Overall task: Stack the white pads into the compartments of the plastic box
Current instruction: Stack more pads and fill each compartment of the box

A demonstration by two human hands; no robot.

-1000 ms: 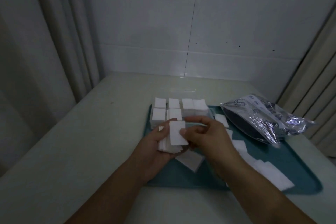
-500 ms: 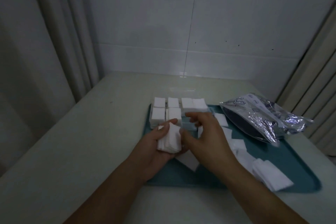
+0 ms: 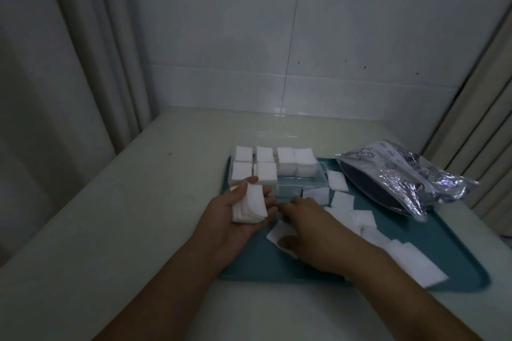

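On the teal tray [image 3: 443, 252] the right hand [image 3: 313, 232] has come down since a moment ago. Back then it was up by the left hand, touching the little pile there. Now it lies low over a loose white pad [image 3: 277, 234] on the tray, with its thumb on the pad's near edge. Its fingers look bent, but I cannot tell if they have got hold of the pad yet.

The left hand [image 3: 235, 219] has stayed in the same spot. Its fingers and thumb are curled round a small stack of pads [image 3: 250, 205], held just in front of the plastic box [image 3: 299, 185].

The box sits at the far end of the tray. Six of its spaces are full of pads, and the two near spaces on the right look empty. More loose pads [image 3: 365, 219] lie spread out to the right, near a shiny bag [image 3: 401, 174].

So I think the person is picking up one more pad to add to the pile, and the pile goes in the box after that
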